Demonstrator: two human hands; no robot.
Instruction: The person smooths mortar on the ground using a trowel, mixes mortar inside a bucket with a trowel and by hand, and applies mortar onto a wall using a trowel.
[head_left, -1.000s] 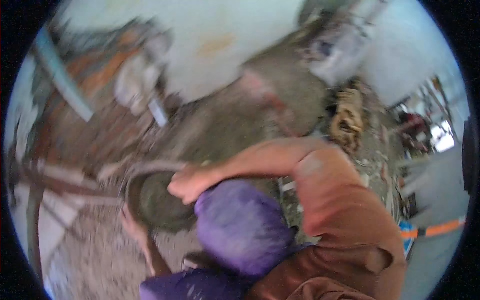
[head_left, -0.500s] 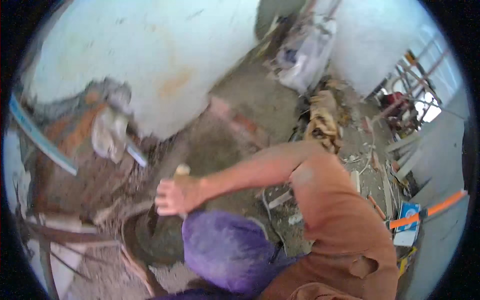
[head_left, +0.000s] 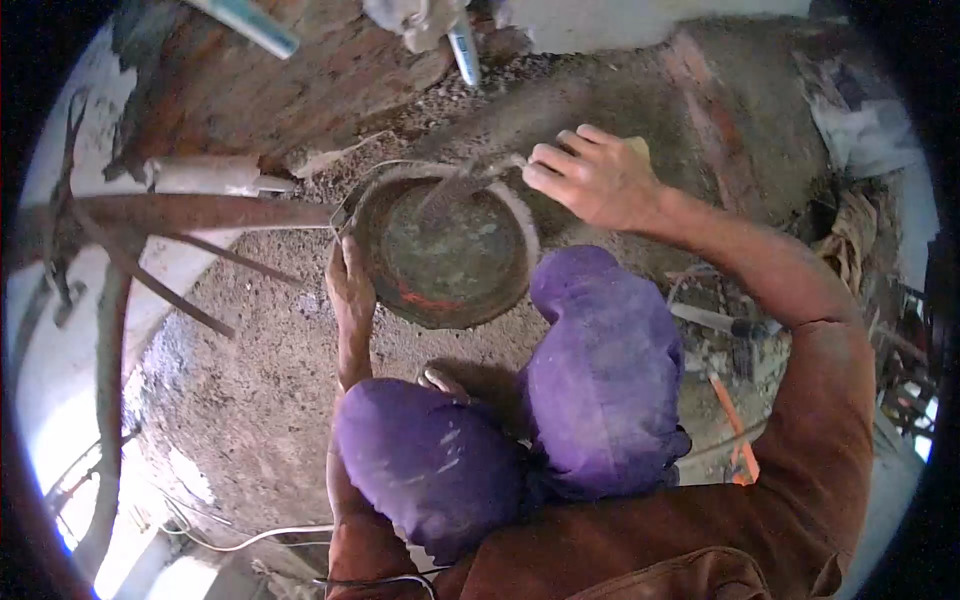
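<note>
Bar (head_left: 230, 212) ends beside basin (head_left: 524, 222); left fingers (head_left: 351, 264) pinch its rim, right fingers (head_left: 553, 166) clasp trowel (head_left: 464, 184).

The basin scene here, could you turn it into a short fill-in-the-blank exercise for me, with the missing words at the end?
1. The right hand holds a trowel, while the other hand, the ____ one, touches the rim of the basin.
2. Seen from above, the basin's rim is ____ in shape rather than square.
3. The trousers covering both knees are ____ in colour.
4. The thin strip beyond the right knee is bright ____ in colour.

Missing words: left; round; purple; orange.
</note>
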